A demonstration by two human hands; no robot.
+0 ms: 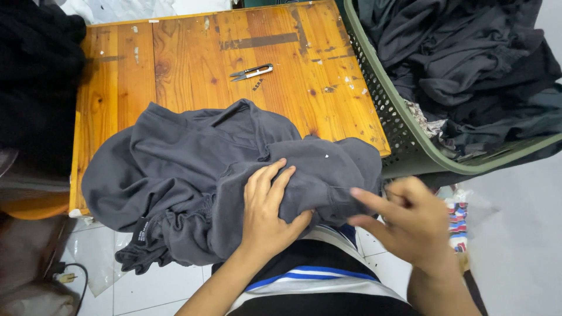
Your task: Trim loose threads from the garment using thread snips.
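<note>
Head view: left hand flat on grey sweatshirt, pinning fabric taut over table edge. Right hand apart, fingertips pinched, seemingly on a thread; thread snips idle beyond.

Low wooden table, orange-varnished, top scuffed and flecked with paint. White tiled floor beneath. Green perforated laundry basket at the table's right edge, heaped with dark clothes. Black fabric pile on the left. Light even.
</note>
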